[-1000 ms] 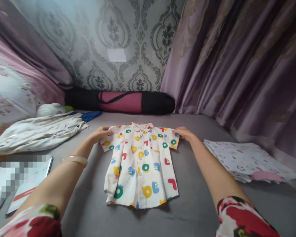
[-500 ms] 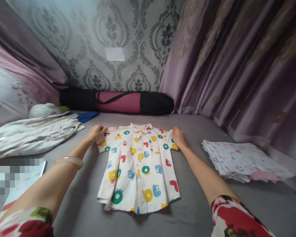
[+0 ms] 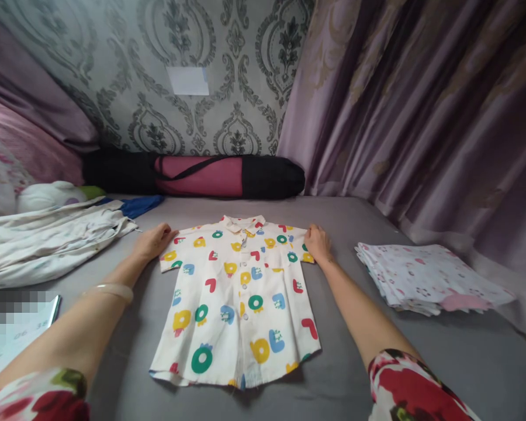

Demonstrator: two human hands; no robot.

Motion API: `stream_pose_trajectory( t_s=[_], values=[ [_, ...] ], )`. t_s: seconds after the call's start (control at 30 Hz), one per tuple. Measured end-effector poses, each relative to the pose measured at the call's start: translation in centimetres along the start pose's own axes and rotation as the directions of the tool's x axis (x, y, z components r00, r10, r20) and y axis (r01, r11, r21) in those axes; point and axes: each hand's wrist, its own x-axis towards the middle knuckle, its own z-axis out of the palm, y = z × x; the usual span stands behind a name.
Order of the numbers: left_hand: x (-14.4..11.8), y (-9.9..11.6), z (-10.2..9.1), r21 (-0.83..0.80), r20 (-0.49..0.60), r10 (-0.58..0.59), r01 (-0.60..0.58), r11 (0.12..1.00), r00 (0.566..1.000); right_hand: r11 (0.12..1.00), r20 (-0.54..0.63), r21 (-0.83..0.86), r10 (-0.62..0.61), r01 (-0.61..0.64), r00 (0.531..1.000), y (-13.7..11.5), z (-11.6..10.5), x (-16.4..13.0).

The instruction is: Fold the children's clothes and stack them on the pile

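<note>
While left hand point(image 3: 158, 241) and right hand point(image 3: 318, 242) each grip a sleeve point(image 3: 172, 256), shirt point(image 3: 234, 298) lies spread centrally on grey sheet point(image 3: 346, 362), collar point(image 3: 254, 224) far. Long bag point(image 3: 199, 176) blocks far side along wall point(image 3: 236, 88). Rumpled cloth point(image 3: 65, 237) left, near left hand; folded cloth point(image 3: 425, 278) right, apart.

Shirt point(image 3: 238, 292) flat; left hand point(image 3: 155, 241), right hand point(image 3: 318, 242) at sleeves point(image 3: 170, 255)

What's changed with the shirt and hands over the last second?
The left hand has shifted slightly left. The shirt has spread wider toward the bottom: its left hem corner moved outward to the left, and the bunching there flattened. Neither hand visibly let go; the right hand stays at its sleeve. The bag and folded cloth stayed put.
</note>
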Motion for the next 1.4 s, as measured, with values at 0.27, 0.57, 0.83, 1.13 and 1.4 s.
stream_pose_trajectory(
  t_s=[0.27,0.57,0.83,1.13,1.4],
  values=[
    [-0.1,0.6,-0.3,-0.044,0.002,-0.082,0.082,0.996,0.997,0.997,-0.007,-0.033,0.064,-0.064,0.998,-0.7,-0.2,-0.2],
    [-0.5,5.0,-1.9,0.042,-0.208,0.082,-0.074,0.996,0.975,0.929,-0.012,-0.081,-0.363,0.361,0.932,-5.1,-1.0,-1.3],
    [-1.5,8.9,2.2,-0.156,0.075,0.37,-0.356,0.921,0.926,0.829,0.284,0.148,-0.558,0.539,0.78,-8.2,1.9,-3.6],
    [-1.8,4.1,1.2,-0.161,0.122,0.368,-0.348,0.924,0.922,0.855,0.213,0.093,-0.517,0.51,0.829,-1.1,1.6,-1.4],
    [-6.9,5.8,-1.2,0.013,-0.275,0.017,-0.014,1.0,0.961,0.848,-0.088,0.426,-0.309,0.316,0.947,-0.2,0.0,-3.1]
  ],
)
